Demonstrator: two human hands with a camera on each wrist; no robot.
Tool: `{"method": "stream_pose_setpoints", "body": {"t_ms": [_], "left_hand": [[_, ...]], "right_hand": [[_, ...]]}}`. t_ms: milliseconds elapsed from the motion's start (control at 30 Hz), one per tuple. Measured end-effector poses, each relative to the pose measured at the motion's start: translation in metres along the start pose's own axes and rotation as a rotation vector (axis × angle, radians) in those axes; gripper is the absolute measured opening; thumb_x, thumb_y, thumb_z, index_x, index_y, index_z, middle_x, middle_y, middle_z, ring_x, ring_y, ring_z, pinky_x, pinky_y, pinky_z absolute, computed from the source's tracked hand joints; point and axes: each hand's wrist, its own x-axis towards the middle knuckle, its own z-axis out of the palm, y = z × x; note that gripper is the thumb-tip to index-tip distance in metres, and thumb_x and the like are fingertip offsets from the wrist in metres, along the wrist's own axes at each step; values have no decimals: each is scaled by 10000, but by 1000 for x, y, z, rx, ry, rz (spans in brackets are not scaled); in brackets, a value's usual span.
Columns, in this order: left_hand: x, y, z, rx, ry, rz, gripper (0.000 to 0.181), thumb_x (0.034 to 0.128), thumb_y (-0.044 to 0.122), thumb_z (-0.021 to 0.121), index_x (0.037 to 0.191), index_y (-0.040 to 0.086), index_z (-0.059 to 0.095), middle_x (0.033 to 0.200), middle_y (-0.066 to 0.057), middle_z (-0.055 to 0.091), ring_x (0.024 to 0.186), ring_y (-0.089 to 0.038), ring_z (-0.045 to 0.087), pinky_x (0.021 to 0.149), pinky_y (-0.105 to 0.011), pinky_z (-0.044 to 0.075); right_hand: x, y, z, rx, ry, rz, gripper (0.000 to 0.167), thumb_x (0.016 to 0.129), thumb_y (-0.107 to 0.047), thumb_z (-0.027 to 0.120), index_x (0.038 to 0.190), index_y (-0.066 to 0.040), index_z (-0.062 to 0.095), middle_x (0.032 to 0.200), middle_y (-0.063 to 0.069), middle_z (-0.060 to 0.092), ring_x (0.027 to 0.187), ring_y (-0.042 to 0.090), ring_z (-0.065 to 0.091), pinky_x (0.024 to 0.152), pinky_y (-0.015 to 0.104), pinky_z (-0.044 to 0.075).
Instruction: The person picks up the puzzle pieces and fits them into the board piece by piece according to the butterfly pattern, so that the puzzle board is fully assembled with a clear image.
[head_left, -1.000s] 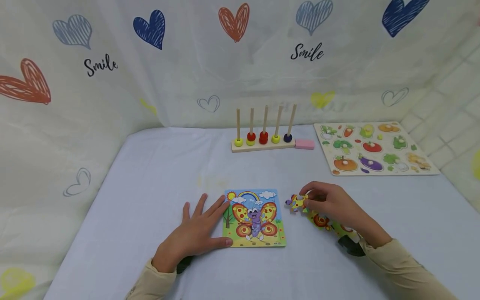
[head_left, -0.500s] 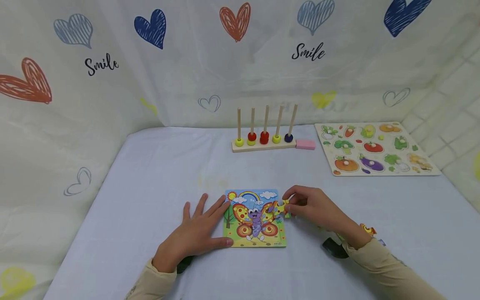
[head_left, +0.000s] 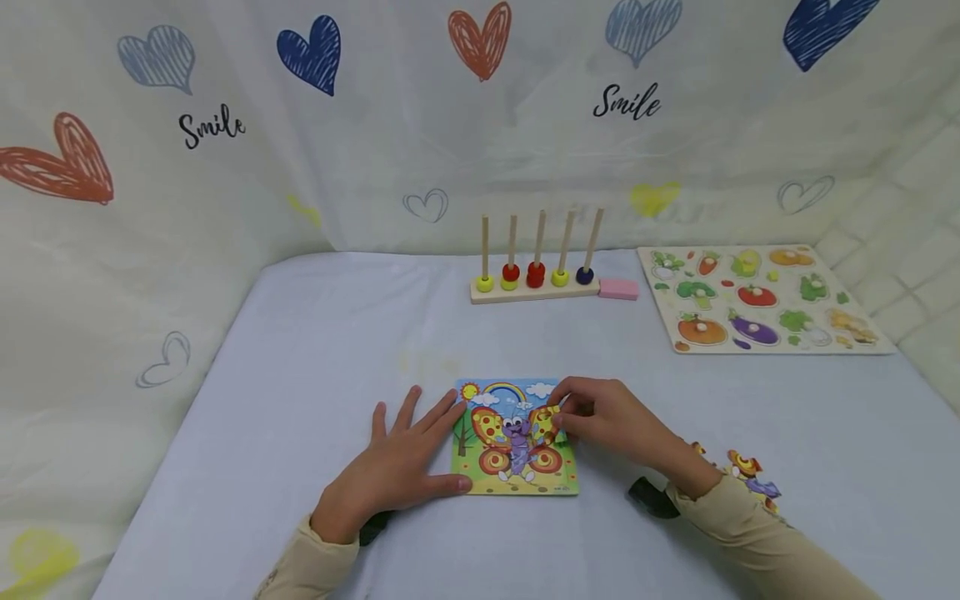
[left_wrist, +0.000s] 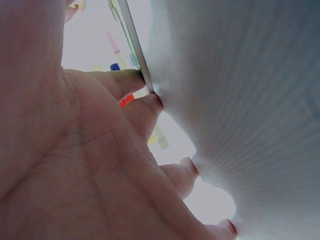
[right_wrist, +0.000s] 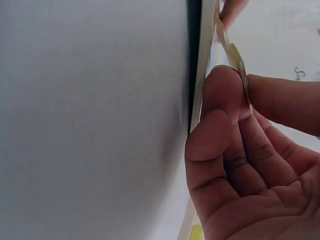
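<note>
puzzle board (head_left: 487,486): butterfly (head_left: 518,448) head points away | right fingers (head_left: 577,386) pinch piece (right_wrist: 235,54), tilted

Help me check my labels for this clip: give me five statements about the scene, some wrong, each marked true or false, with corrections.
1. The right hand pinches a piece at the puzzle. True.
2. The left hand is curled into a fist. False: its fingers are spread, some touching the puzzle's left side.
3. The pink block lies on the vegetable board. False: it lies beside the right end of the abacus.
4. The abacus stands left of the vegetable board. True.
5. Loose pieces lie by the right sleeve. True.
</note>
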Motion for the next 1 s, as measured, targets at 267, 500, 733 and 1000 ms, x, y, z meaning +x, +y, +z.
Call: {"method": "stream_pose_setpoints", "body": {"t_ms": [267, 500, 733, 1000], "left_hand": [[-1, 0, -1, -5, -10, -11, 1005, 919, 647, 758, 1714, 238, 301, 1784, 61, 190, 1630, -428, -18, 1182, -782, -46], [0, 0, -1, -10, 4, 3, 1000, 919, 638, 764, 1711, 229, 311, 1781, 58, 200, 1629, -429, -10, 1182, -781, -43], [0, 0, 2, -6, 3, -6, 1008, 916, 646, 762, 1715, 240, 301, 1783, 66, 192, 1631, -420, -11, 1187, -776, -40], [0, -1, 1, -4, 1, -1, 1006, 918, 649, 757, 1716, 243, 297, 1784, 72, 183, 1632, -416, -6, 1183, -783, -31]], "right_hand": [[5, -1, 9, -65, 21, 18, 126, 986, -61, 735, 1109, -41, 714, 805, -55, 653, 725, 139, 582, 627, 272, 498], [7, -4, 11, -127, 19, 44, 105, 969, -68, 746, 1070, -54, 721, 782, -63, 637, 720, 140, 570, 627, 280, 482], [9, -7, 15, -166, 1, 70, 90, 978, -43, 721, 1063, -47, 692, 718, -41, 557, 654, 135, 508, 575, 270, 411], [10, -9, 20, -218, 2, 106, 139, 989, -51, 734, 1088, -49, 637, 710, -12, 514, 631, 140, 478, 561, 272, 378]]}}
